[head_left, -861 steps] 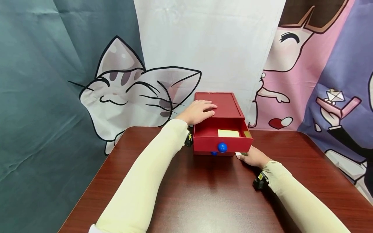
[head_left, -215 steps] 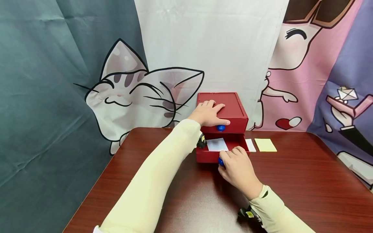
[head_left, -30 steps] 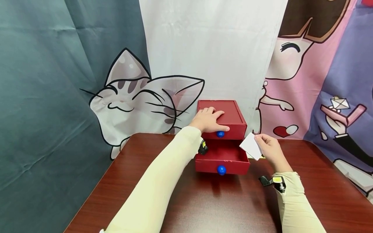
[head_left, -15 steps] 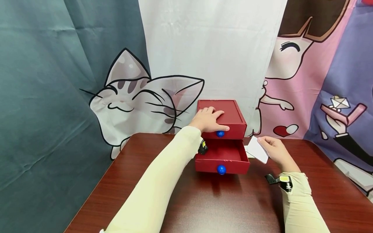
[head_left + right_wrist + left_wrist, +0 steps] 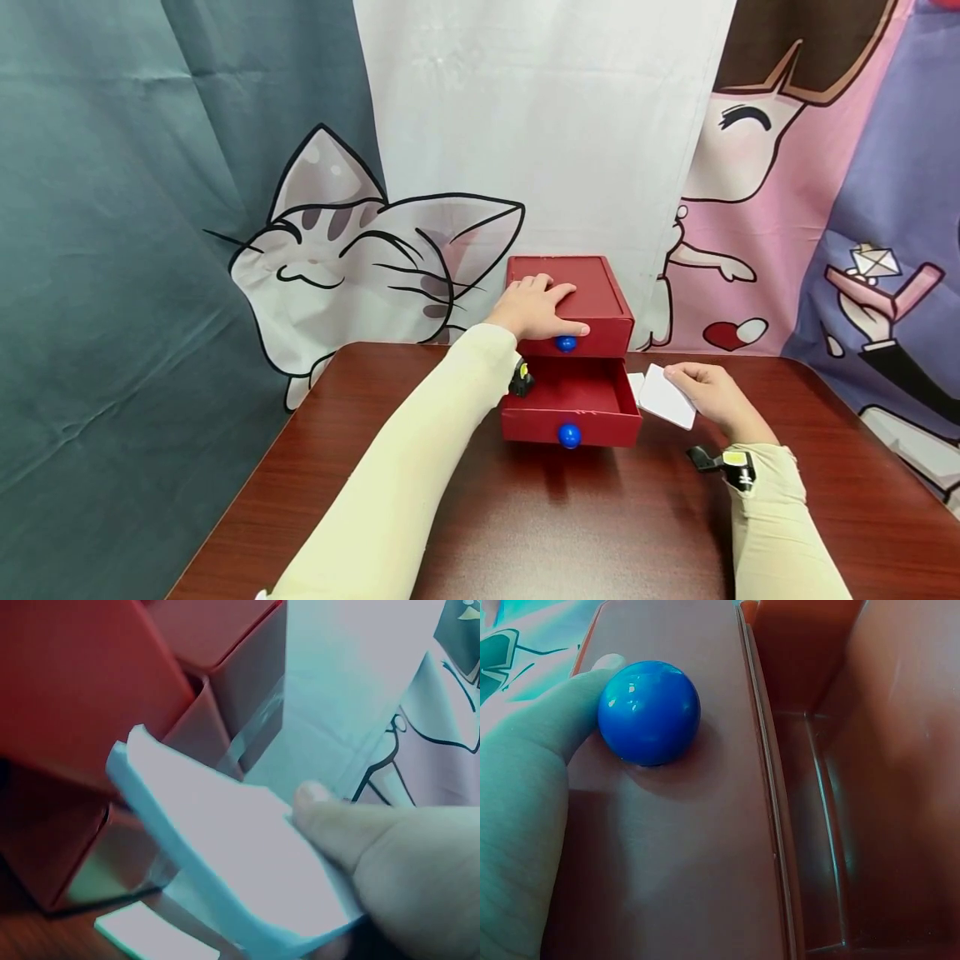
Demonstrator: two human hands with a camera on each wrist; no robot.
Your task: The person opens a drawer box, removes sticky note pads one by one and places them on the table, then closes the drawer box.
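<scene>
In the head view my left hand (image 5: 534, 308) rests on top of a small red drawer box (image 5: 577, 287), fingers spread. Its thumb (image 5: 592, 694) lies against the upper drawer's front, beside the blue knob (image 5: 650, 712). The upper drawer is pushed in; the lower drawer (image 5: 573, 429) is pulled out. To the right of the box, my right hand (image 5: 716, 396) pinches a square white pad of notes (image 5: 667, 397) at its edge. The right wrist view shows this pad (image 5: 232, 832) as a thick, tilted stack, thumb on its face.
A second pale pad (image 5: 635, 385) lies on the table right beside the box, partly covered by the held one. The lower drawer's blue knob (image 5: 569, 436) faces me. The brown table (image 5: 570, 533) backs onto a printed cloth (image 5: 442, 100).
The upper drawer, open at first, is in. The right hand has let go of the lower knob and holds a pad; over the last second it moved right and down. The left hand stays put.
</scene>
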